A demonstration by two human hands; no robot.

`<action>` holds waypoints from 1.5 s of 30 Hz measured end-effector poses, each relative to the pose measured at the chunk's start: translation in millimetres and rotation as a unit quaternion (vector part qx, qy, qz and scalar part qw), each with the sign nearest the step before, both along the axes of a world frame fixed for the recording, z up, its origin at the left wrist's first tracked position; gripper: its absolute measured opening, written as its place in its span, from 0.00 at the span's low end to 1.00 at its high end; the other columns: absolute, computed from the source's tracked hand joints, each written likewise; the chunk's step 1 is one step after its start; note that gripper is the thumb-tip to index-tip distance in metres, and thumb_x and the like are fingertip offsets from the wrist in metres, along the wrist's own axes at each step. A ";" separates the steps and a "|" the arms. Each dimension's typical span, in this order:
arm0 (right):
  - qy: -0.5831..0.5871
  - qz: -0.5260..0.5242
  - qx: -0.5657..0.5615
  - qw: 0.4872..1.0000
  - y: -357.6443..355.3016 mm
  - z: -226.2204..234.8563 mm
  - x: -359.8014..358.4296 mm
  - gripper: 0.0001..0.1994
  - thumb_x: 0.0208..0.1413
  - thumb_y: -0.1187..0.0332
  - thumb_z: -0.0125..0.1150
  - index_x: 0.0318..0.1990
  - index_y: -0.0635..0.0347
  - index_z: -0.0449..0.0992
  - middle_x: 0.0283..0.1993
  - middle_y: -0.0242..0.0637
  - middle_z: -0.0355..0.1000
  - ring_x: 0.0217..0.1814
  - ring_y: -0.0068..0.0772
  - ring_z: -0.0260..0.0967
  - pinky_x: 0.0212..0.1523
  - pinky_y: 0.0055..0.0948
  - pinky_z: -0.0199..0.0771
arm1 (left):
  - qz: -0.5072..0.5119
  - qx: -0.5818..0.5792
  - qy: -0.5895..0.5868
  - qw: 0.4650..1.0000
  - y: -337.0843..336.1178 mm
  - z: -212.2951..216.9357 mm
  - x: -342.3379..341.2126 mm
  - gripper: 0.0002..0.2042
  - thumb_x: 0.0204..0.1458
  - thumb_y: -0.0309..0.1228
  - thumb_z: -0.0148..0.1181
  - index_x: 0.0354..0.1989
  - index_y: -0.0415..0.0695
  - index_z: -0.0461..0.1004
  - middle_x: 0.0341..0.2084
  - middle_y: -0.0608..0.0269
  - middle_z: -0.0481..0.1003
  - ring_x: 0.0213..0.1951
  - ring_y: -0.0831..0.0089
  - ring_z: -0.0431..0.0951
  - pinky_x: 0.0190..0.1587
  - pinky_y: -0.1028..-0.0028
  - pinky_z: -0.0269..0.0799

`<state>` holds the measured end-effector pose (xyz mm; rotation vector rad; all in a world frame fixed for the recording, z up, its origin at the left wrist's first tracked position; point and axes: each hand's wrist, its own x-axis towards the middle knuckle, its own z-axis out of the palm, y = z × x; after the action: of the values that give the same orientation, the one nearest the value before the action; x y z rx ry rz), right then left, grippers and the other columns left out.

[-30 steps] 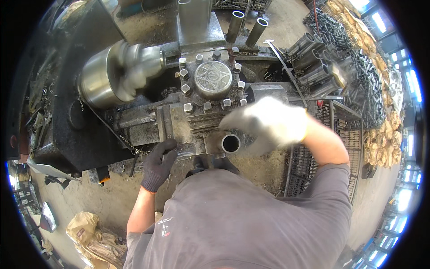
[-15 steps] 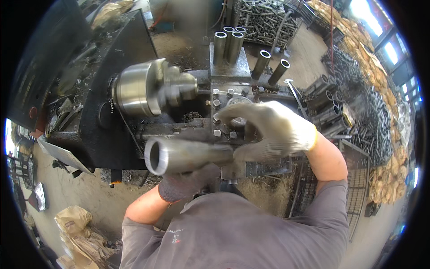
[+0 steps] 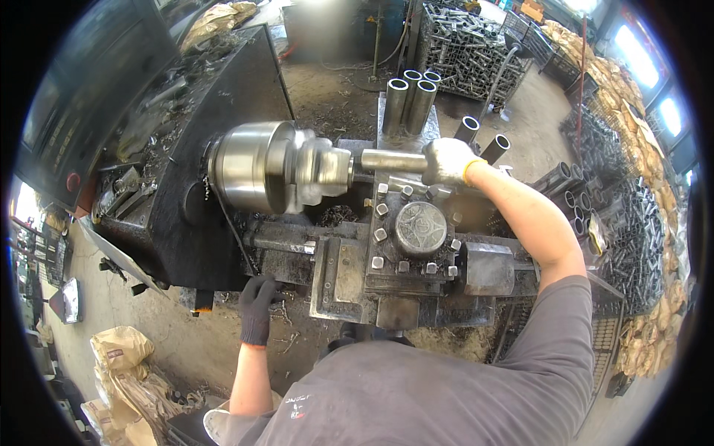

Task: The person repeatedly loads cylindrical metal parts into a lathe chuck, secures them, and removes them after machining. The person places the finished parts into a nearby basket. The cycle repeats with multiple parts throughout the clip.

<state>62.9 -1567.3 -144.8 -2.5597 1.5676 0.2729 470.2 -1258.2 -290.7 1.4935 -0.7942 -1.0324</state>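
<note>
In my right hand (image 3: 448, 161), in a white glove, is the right end of a bare metal tube (image 3: 394, 160). The tube lies level, its left end close to the stepped jaws (image 3: 323, 171) of a lathe chuck (image 3: 249, 167). Whether it touches them I cannot tell. The jaws look blurred. My left hand (image 3: 259, 306), in a dark glove, is low at the front of the machine with its fingers curled; what they hold, if anything, is hidden. Below the tube sits a square tool post (image 3: 420, 229) with several bolts.
Several upright tubes (image 3: 396, 104) stand on a plate behind the tool post, two more (image 3: 500, 149) right of them. Stacked tubes (image 3: 565, 178) lie at the right. A wire bin of metal parts (image 3: 476, 52) stands at the back. Brown paper sacks (image 3: 123, 353) lie lower left.
The tube, earlier between both hands in front of the tool post, is now at the chuck in my right hand. My left hand has left it and moved down and left.
</note>
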 end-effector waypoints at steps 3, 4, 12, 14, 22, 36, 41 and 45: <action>-0.039 0.038 0.053 0.997 -6.1 -29.1 -2.0 0.21 0.43 0.53 0.78 0.36 0.63 0.85 0.35 0.53 0.83 0.40 0.55 0.82 0.44 0.47 0.82 | 0.162 0.036 0.072 0.983 42.1 -71.6 52.3 0.10 0.64 0.34 0.65 0.45 0.40 0.80 0.36 0.55 0.81 0.31 0.69 0.82 0.32 0.69 0.79; -0.037 0.038 0.067 0.996 -7.1 -35.2 -0.2 0.21 0.43 0.53 0.78 0.36 0.63 0.85 0.35 0.53 0.82 0.39 0.55 0.82 0.43 0.47 0.81 | 0.209 0.046 0.097 0.972 50.6 -88.7 76.3 0.11 0.64 0.36 0.65 0.44 0.41 0.79 0.34 0.56 0.80 0.31 0.69 0.81 0.31 0.69 0.78; -0.128 0.083 0.096 0.984 -20.9 -68.8 4.0 0.19 0.45 0.56 0.75 0.37 0.65 0.84 0.32 0.56 0.81 0.36 0.56 0.81 0.40 0.47 0.79 | 0.332 -0.031 0.100 0.938 91.3 -137.8 177.4 0.17 0.69 0.48 0.57 0.40 0.45 0.75 0.29 0.61 0.74 0.23 0.70 0.70 0.25 0.69 0.71; -0.169 0.089 0.092 0.977 -24.5 -78.8 10.3 0.19 0.45 0.57 0.75 0.36 0.66 0.84 0.32 0.56 0.81 0.36 0.56 0.81 0.41 0.47 0.79 | 0.327 -0.006 0.100 0.940 91.4 -128.7 181.6 0.20 0.71 0.51 0.53 0.38 0.46 0.74 0.28 0.61 0.73 0.22 0.72 0.68 0.25 0.71 0.69; -0.289 0.023 0.422 0.859 -53.8 -40.8 116.6 0.48 0.55 0.73 0.67 0.80 0.64 0.45 0.51 0.48 0.75 0.40 0.44 0.81 0.45 0.38 0.87 | 0.385 0.065 0.320 0.863 96.6 -84.6 192.8 0.27 0.67 0.64 0.50 0.24 0.57 0.70 0.14 0.73 0.64 0.14 0.72 0.57 0.24 0.66 0.61; -0.060 0.034 -0.020 0.997 -1.6 -54.3 -34.2 0.18 0.50 0.60 0.68 0.47 0.57 0.86 0.40 0.53 0.83 0.43 0.53 0.83 0.44 0.46 0.82 | 0.402 0.113 -0.377 0.827 98.0 -24.0 151.7 0.25 0.67 0.44 0.60 0.66 0.41 0.71 0.53 0.46 0.80 0.50 0.52 0.82 0.56 0.57 0.78; -0.266 -0.163 -0.231 0.921 74.6 22.1 -79.2 0.16 0.54 0.66 0.72 0.51 0.57 0.84 0.37 0.40 0.86 0.39 0.37 0.85 0.44 0.37 0.84 | 0.272 -0.219 -0.719 0.601 -15.6 173.4 162.9 0.22 0.63 0.34 0.63 0.65 0.43 0.75 0.54 0.49 0.82 0.54 0.47 0.82 0.58 0.57 0.78; -0.537 -0.136 -0.278 0.784 152.3 59.9 -74.7 0.08 0.57 0.77 0.65 0.43 0.71 0.81 0.36 0.39 0.84 0.37 0.31 0.82 0.43 0.30 0.82 | 0.218 0.130 -0.721 0.645 -151.2 273.7 233.3 0.35 0.70 0.52 0.48 0.82 0.54 0.49 0.67 0.49 0.75 0.62 0.44 0.79 0.63 0.46 0.72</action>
<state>-11.8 -1415.0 -84.9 -1.9468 1.5132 -1.5844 703.4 -1409.5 -17.0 2.5207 -1.2152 0.7259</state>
